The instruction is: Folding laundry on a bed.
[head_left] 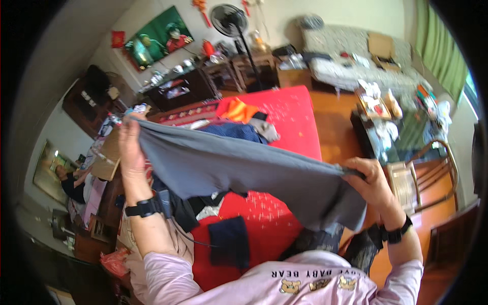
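Note:
A plain grey garment (229, 157) is stretched sideways in the air between my two hands; I cannot tell its exact kind. My left hand (131, 150) is raised and closed on its upper left corner. At the upper right end, my right hand (370, 179) grips the edge with curled fingers. The cloth's lower part hangs loose toward my lap and hides some of what lies behind it. Beneath it spreads a red patterned bedspread (292, 109). A folded dark blue cloth (229, 241) lies on the red cover close to me.
Beyond the garment sit an orange cloth (239, 109) and a blue patterned cloth (231, 131). Dark clothes (183, 206) lie beneath it. A standing fan (229, 20) and a television (158, 38) are farther back. To the right stand a wooden chair (404, 185) and a cluttered glass table (412, 134).

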Demonstrator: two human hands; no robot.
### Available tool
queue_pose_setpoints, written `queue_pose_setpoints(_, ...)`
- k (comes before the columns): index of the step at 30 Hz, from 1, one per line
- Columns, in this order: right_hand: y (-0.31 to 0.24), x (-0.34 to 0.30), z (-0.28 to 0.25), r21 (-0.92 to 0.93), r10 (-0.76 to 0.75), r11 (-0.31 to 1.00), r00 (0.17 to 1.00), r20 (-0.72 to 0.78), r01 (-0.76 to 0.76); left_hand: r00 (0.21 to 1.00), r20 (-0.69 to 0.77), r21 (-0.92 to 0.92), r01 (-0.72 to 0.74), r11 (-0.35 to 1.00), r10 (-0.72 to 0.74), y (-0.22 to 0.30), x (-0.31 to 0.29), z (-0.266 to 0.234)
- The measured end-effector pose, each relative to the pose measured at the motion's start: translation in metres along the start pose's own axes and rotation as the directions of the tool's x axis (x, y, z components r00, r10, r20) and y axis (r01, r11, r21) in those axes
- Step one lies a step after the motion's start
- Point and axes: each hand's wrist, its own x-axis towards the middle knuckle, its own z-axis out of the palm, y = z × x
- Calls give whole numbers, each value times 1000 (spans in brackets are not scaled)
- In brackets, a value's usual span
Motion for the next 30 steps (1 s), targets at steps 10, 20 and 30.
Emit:
queue_pose_setpoints(10, -32, 10, 55, -187, 191, 970, 965, 179, -157, 653, 756, -48, 128, 991, -48, 2, -123, 168)
queue_pose_setpoints(20, -2, -4, 53, -89, 222, 974, 947, 233, -206, 460, 861, 267, -44, 963, -218, -15, -177, 239)
queue_pose_setpoints(30, 4, -16, 30, 123, 305, 879, 740, 600, -461, 730, 665, 190, -371, 909, 159, 32, -115, 192)
